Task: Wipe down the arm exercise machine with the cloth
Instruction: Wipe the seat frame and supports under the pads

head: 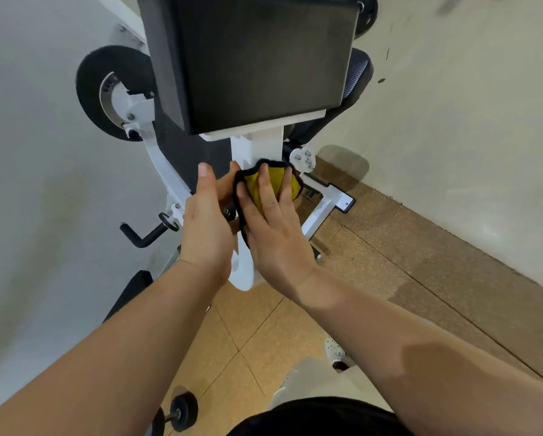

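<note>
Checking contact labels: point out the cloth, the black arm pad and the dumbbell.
cloth (252, 187): head view, on its yellow face just inside the black hem.
black arm pad (264, 58): head view, on the middle of its broad face.
dumbbell (183, 411): head view, on its fully visible black plate.

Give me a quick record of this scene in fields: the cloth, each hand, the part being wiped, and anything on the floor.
cloth: yellow, black edge, spread on the post
right hand: flat, fingers straight, pressing cloth
left hand: against post, left of cloth; fingertips hidden
post: white, below the black pad
floor: dumbbell, bottom left
</note>
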